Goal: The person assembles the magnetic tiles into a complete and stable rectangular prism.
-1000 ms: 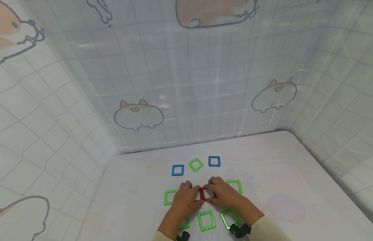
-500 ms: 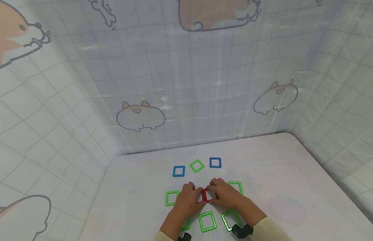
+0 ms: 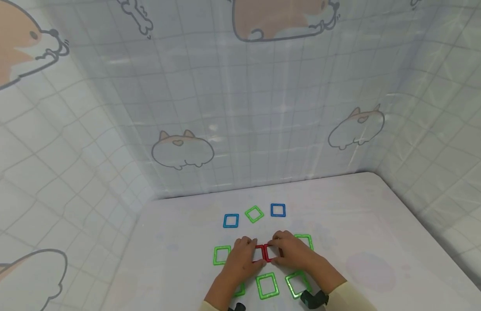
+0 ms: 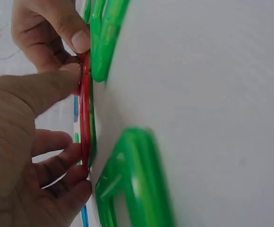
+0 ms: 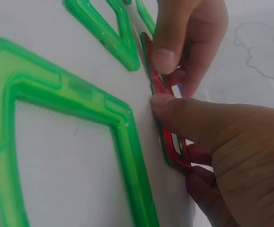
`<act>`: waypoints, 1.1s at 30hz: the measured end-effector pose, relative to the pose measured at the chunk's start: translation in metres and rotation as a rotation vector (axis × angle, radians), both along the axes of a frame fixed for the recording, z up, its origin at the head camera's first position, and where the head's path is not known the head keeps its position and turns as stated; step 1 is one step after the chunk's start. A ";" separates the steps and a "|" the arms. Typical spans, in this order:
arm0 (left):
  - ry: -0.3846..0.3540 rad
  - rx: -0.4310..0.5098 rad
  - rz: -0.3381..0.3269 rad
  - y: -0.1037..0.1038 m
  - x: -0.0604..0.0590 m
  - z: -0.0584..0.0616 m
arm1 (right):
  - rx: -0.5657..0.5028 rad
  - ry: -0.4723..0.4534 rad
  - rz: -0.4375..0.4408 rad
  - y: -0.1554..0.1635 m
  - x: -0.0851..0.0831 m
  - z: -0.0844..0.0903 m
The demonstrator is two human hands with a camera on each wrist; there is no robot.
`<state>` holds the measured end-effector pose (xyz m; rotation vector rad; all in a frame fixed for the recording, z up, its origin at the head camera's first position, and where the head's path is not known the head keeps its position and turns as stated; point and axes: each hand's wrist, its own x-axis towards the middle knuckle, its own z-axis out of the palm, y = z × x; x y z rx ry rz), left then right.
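Note:
Two red square frames (image 3: pixel 264 252) sit edge to edge at the middle of the white table (image 3: pixel 364 224). My left hand (image 3: pixel 246 252) pinches the left one between thumb and fingers, and my right hand (image 3: pixel 281 250) pinches the right one. In the left wrist view the red frames (image 4: pixel 85 118) are seen edge-on, between my left thumb and curled fingers (image 4: pixel 64 163). In the right wrist view my right thumb (image 5: pixel 175 106) presses the red frames (image 5: pixel 167 135), with the left hand (image 5: pixel 189 38) just beyond.
Green square frames ring the hands: one left (image 3: pixel 221 255), one right (image 3: pixel 304 240), others near my wrists (image 3: pixel 267 285) (image 3: pixel 296 283). Behind lie two blue frames (image 3: pixel 230 220) (image 3: pixel 278 210) and a green one (image 3: pixel 254 214). Printed sheet walls (image 3: pixel 240 129) close in the table.
The red frames, held upright and close together before, have spread apart and lie flatter. Both hands stay in the same place.

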<state>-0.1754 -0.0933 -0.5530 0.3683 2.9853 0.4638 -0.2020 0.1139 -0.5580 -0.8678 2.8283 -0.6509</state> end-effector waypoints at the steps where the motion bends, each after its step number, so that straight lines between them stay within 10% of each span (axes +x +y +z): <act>1: -0.006 0.026 0.007 -0.001 0.001 0.000 | -0.004 0.000 0.000 0.000 0.000 0.000; 15: -0.088 0.189 0.111 -0.028 0.008 0.014 | 0.001 -0.008 -0.015 0.002 0.000 -0.002; 33: -0.108 0.019 0.063 -0.078 0.006 0.008 | -0.003 -0.038 -0.029 0.001 0.003 0.007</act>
